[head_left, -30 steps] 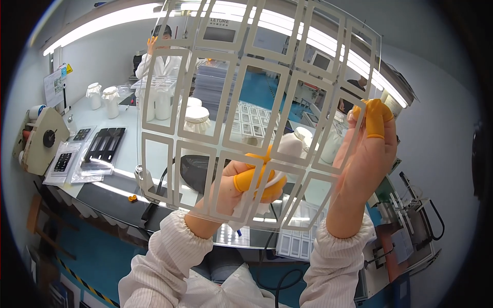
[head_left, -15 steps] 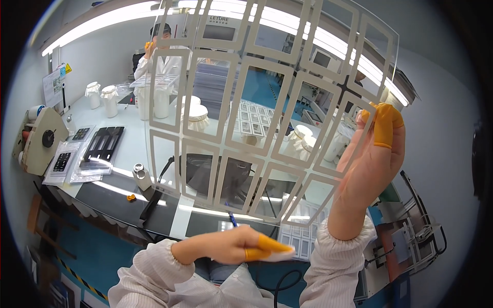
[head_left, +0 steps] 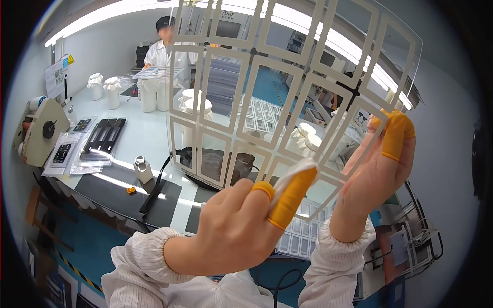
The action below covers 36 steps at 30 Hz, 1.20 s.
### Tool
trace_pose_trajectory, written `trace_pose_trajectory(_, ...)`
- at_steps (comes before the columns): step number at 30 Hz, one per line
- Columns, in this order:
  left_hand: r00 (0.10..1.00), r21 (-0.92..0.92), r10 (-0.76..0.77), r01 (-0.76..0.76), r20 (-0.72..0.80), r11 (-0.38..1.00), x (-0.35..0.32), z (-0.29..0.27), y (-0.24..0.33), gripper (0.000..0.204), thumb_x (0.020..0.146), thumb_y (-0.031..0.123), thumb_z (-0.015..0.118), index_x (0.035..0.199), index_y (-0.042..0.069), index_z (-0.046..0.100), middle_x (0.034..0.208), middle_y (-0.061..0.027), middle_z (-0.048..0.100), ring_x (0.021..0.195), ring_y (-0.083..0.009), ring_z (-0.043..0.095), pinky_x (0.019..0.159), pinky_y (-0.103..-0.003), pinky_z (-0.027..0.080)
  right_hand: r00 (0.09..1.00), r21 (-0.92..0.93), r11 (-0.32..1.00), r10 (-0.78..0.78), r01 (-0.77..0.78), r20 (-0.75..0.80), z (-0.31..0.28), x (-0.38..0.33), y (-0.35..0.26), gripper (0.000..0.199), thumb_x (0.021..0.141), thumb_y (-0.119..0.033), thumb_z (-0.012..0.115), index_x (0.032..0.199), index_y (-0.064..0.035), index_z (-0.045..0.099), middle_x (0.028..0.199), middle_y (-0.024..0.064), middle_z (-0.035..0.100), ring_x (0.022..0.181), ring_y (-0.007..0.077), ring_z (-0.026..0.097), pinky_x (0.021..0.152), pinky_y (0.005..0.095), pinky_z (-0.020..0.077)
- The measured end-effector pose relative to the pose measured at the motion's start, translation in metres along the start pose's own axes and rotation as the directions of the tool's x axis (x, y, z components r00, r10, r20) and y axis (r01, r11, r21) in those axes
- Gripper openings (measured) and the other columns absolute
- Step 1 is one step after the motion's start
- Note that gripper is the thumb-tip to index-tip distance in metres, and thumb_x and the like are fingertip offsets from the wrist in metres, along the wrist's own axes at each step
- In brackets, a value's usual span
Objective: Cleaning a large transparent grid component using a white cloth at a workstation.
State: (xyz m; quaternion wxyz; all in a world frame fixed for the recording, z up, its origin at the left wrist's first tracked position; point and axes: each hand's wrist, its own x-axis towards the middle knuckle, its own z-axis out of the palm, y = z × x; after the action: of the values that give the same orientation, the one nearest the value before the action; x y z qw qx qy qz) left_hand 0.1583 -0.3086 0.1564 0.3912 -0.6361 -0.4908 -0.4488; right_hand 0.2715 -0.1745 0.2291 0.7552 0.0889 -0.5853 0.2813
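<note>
A clear sheet (head_left: 305, 81) printed with a grid of pale rectangular frames is held up, tilted, in front of me. Its right edge is pinched between the fingers of my right hand (head_left: 377, 174), which wears orange finger cots. My left hand (head_left: 231, 226) is closed on a folded white wipe (head_left: 281, 186), also with orange cots on its thumb and finger. The wipe's tip lies over the sheet's lower part; whether it touches the surface I cannot tell.
Several white cloth-topped jars (head_left: 112, 92) stand on the bench, with a small metal-topped bottle (head_left: 143, 169) nearer. Black frame parts (head_left: 104, 137) lie at left beside a beige tape dispenser (head_left: 46, 128). Across the bench is a co-worker (head_left: 163, 49). Printed panels (head_left: 298, 236) lie below the sheet.
My left hand has risen with the wipe from below the sheet to its lower part. The sheet and my right hand have shifted slightly right. The co-worker's hand has come down.
</note>
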Motion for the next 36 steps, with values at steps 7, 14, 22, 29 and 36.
trace_pose_trajectory(7,0.995,-0.03,0.033,-0.03,0.09,0.999,-0.005,-0.006,0.002,0.028,0.056,0.009,0.068,0.08,-0.005,0.062,0.056,-0.0022,0.035,0.047,-0.012,0.039,0.037,-0.023,0.033,1.0,-0.055,0.998,-0.017,0.018,0.019,0.002,-0.004,0.005,0.017,0.086,-0.015,0.054,0.098,-0.0033,0.053,0.089,0.0043,0.057,0.085,0.0116,0.052,0.089,0.0311,0.0356)
trace_pose_trajectory(14,0.995,-0.083,-0.06,0.066,0.079,0.994,-0.025,-0.022,-0.002,0.034,0.054,0.002,0.065,0.088,-0.003,0.062,0.058,-0.0035,0.04,0.045,-0.0134,0.041,0.036,-0.023,0.034,1.0,-0.07,0.997,-0.017,0.016,-0.007,0.004,-0.007,0.007,0.017,0.087,-0.014,0.051,0.098,-0.0023,0.054,0.085,0.004,0.058,0.08,0.0098,0.05,0.082,0.0295,0.037)
trace_pose_trajectory(22,0.971,-0.008,-0.232,0.232,-0.061,0.973,-0.048,-0.051,-0.019,0.039,0.059,-0.005,0.059,0.098,-0.007,0.059,0.061,-0.0072,0.044,0.047,-0.0167,0.045,0.041,-0.022,0.038,0.999,-0.013,1.0,0.027,-0.027,-0.041,-0.004,-0.005,0.005,0.016,0.087,-0.012,0.051,0.098,-0.0016,0.053,0.089,0.0053,0.057,0.082,0.0101,0.051,0.083,0.0287,0.0379)
trace_pose_trajectory(29,0.949,0.134,-0.247,0.275,-0.195,0.952,-0.055,-0.062,-0.036,0.031,0.069,-0.003,0.057,0.099,-0.008,0.057,0.064,-0.0085,0.046,0.05,-0.0177,0.048,0.044,-0.022,0.038,0.994,0.019,0.994,0.108,-0.108,-0.012,-0.028,0.003,0.008,0.015,0.088,-0.013,0.05,0.097,-0.002,0.054,0.084,0.0042,0.056,0.077,0.0106,0.05,0.081,0.0263,0.0388)
trace_pose_trajectory(36,0.936,0.141,-0.289,0.319,-0.199,0.937,-0.061,-0.062,-0.044,0.038,0.07,-0.005,0.056,0.108,-0.006,0.055,0.064,-0.0091,0.047,0.051,-0.019,0.048,0.046,-0.024,0.04,0.966,0.094,0.976,0.209,-0.197,-0.151,-0.045,0.012,0.01,0.017,0.087,-0.014,0.051,0.098,-0.0007,0.054,0.086,0.0068,0.055,0.076,0.0134,0.05,0.077,0.0277,0.0399)
